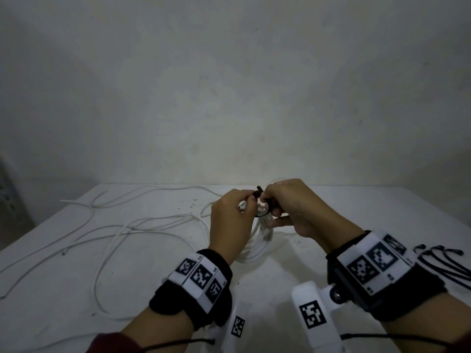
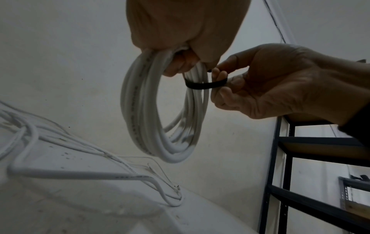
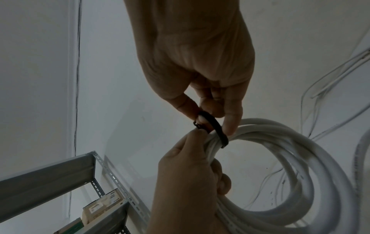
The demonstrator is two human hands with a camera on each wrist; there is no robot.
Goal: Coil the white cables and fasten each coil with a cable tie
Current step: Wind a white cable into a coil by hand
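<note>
A coil of white cable (image 1: 262, 238) hangs above the white table (image 1: 344, 215), and my left hand (image 1: 248, 201) grips its top with the fingers curled through the loops. The wrist views show the coil (image 2: 160, 114) (image 3: 280, 171) as several neat turns. A black cable tie (image 2: 204, 85) is looped around one side of the bundle. My right hand (image 1: 267, 202) pinches the tie (image 3: 218, 128) between thumb and fingers, just right of the left hand. My left thumb meets the tie's head end, which sticks up between both hands (image 1: 259, 191).
Loose white cables (image 1: 114, 225) sprawl over the left half of the table. Several spare black cable ties (image 1: 443, 261) lie at the right edge. A plain wall stands right behind the table. Metal shelving (image 2: 300, 158) (image 3: 60, 174) stands to the side.
</note>
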